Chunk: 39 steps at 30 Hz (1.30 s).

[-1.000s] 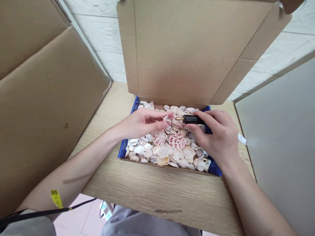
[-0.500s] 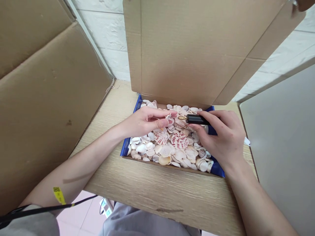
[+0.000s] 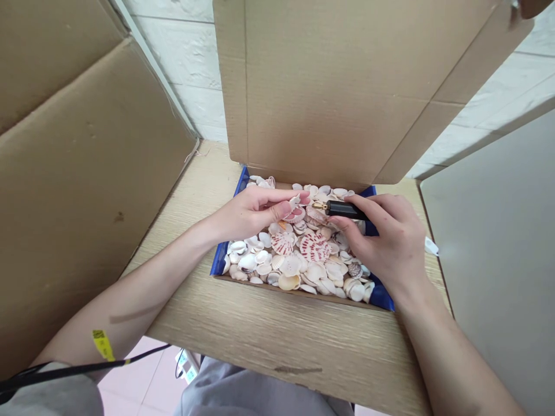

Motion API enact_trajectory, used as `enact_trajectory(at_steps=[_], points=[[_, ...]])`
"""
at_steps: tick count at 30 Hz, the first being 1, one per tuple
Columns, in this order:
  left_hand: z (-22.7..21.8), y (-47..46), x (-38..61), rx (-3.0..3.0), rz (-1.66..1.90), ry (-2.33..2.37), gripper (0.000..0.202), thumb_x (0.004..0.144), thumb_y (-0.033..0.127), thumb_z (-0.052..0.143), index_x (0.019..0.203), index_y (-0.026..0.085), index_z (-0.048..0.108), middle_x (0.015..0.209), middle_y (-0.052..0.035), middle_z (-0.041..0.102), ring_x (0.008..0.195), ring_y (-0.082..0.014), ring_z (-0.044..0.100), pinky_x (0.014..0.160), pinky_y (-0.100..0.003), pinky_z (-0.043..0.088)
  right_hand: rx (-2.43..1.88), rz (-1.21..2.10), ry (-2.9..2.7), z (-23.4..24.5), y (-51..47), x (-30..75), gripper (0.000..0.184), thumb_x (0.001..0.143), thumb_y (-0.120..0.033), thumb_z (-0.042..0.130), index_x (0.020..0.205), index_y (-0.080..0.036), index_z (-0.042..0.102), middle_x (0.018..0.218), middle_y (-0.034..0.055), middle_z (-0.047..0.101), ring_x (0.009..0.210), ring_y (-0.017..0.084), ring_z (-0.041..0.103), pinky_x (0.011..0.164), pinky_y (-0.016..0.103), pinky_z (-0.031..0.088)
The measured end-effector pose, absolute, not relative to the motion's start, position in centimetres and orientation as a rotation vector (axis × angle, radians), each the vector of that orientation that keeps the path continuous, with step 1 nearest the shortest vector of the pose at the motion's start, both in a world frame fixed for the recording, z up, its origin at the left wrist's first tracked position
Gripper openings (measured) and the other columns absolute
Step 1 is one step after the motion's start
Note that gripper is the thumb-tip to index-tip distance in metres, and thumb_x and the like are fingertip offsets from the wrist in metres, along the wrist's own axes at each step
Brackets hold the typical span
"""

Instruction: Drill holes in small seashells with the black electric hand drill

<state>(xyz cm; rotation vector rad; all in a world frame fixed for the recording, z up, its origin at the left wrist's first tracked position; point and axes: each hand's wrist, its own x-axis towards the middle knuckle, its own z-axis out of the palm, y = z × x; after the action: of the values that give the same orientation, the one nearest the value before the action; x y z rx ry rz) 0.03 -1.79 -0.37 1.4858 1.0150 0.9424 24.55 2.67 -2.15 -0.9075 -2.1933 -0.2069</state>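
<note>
My left hand (image 3: 260,212) pinches a small whitish shell (image 3: 295,202) between thumb and fingers, above the shells in the box. In my right hand (image 3: 385,237) is a black mini hand drill (image 3: 344,210) with a brass-coloured chuck, pointing left toward that shell. A small gap lies between the chuck and the shell; the thin bit is hard to make out. Below both hands, a shallow cardboard box (image 3: 219,260) with blue sides holds many seashells, among them a red-and-white scallop shell (image 3: 315,247) and a dark patterned shell (image 3: 355,270).
The box stands on a wooden table (image 3: 260,323). Cardboard panels (image 3: 338,86) rise behind it and at the left; a grey panel (image 3: 498,242) stands at the right. A black cable (image 3: 143,353) crosses by my left arm. A power strip (image 3: 188,367) lies on the floor.
The shell in my left hand has tilted and come away from the drill's tip, so a gap shows between them. My right hand has hardly moved.
</note>
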Motion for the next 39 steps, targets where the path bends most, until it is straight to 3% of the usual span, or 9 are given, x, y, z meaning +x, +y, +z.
enact_trajectory(at_steps=[12,16,19,24,32,39], points=[[0.07,-1.92,0.02,1.484,0.843,1.019,0.039,0.088,0.046,0.061,0.117,0.021,0.070,0.108,-0.0070,0.075,0.095,-0.0206,0.071,0.081,-0.028,0.056,-0.799,-0.294,-2.131,-1.75,2.52,24.67,0.028,0.080,-0.030,0.071,0.107,-0.025,0.065,0.087,0.0060,0.065,0.077,0.021,0.058,0.066,0.035,0.048],[0.10,-1.89,0.02,1.498,0.863,1.038,0.042,0.087,0.046,0.061,0.118,0.018,0.070,0.111,-0.0088,0.074,0.100,-0.0233,0.070,0.083,-0.030,0.056,-0.852,-0.207,-2.173,-1.98,2.55,24.60,0.025,0.082,-0.036,0.069,0.101,-0.020,0.067,0.082,0.0062,0.065,0.074,0.020,0.060,0.067,0.033,0.049],[0.13,-1.91,-0.07,1.566,0.869,1.087,0.046,0.090,0.045,0.058,0.122,0.014,0.066,0.111,-0.0115,0.074,0.103,-0.0249,0.069,0.083,-0.031,0.056,-0.932,-0.105,-2.250,-2.22,2.45,24.53,0.032,0.087,-0.045,0.061,0.096,-0.016,0.068,0.074,0.0044,0.065,0.064,0.017,0.060,0.058,0.029,0.046],[0.12,-1.96,-0.08,1.584,0.897,1.064,0.044,0.090,0.044,0.059,0.121,0.013,0.067,0.111,-0.0114,0.074,0.103,-0.0242,0.069,0.082,-0.029,0.056,-0.955,-0.129,-2.280,-2.30,2.31,24.53,0.035,0.090,-0.050,0.056,0.093,-0.017,0.067,0.072,0.0028,0.067,0.060,0.015,0.061,0.052,0.027,0.041],[-0.23,-1.93,-0.19,1.591,0.849,1.037,0.042,0.091,0.042,0.058,0.120,0.014,0.068,0.103,-0.0102,0.076,0.093,-0.0204,0.071,0.073,-0.024,0.055,-0.775,-0.249,-2.207,-1.80,2.57,24.66,0.029,0.081,-0.039,0.070,0.098,-0.017,0.065,0.080,0.0074,0.068,0.071,0.020,0.061,0.066,0.032,0.050],[0.08,-1.93,0.08,1.596,0.867,1.025,0.042,0.092,0.039,0.057,0.122,0.011,0.066,0.102,-0.0116,0.075,0.092,-0.0200,0.071,0.070,-0.022,0.055,-0.767,-0.297,-2.173,-1.71,2.51,24.53,0.027,0.079,-0.033,0.072,0.101,-0.019,0.064,0.081,0.0068,0.067,0.072,0.020,0.060,0.065,0.032,0.050]])
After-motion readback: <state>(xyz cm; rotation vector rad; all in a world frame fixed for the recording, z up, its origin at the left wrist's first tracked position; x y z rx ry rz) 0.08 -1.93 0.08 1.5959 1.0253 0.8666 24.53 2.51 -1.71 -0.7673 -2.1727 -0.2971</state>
